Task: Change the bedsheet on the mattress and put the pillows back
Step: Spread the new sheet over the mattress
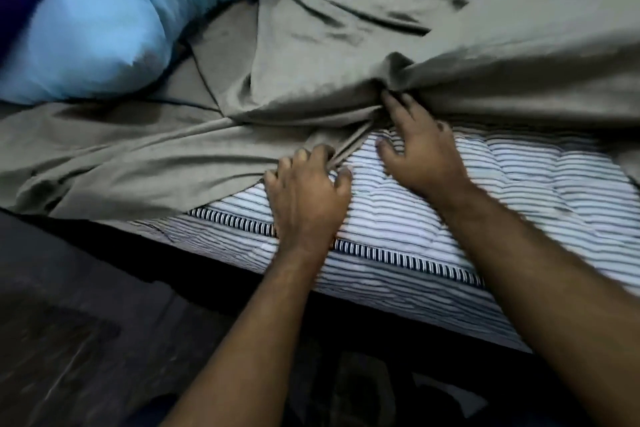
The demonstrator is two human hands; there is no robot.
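— Item one, far left: a blue pillow [100, 24] lies on the bed, its lower edge resting on the sheet [145, 156]. Your reading of the sheet?

— Grey-green, thin, soft, and I judge it light. It lies bunched in loose folds across the striped mattress [450, 191], which is bare along the near side. It would likely slide easily and crease wherever pulled; the gathered edge looks the best hold.

— Left hand [308, 194]?

— Fingers curled, gripping that gathered edge of the sheet near the mattress border.

— Right hand [419, 149]?

— Fingers spread and mostly straight, the palm over the bare mattress, the fingertips pushed into the bunched fold beyond. Whether they pinch cloth there, I cannot tell; the frame is blurred.
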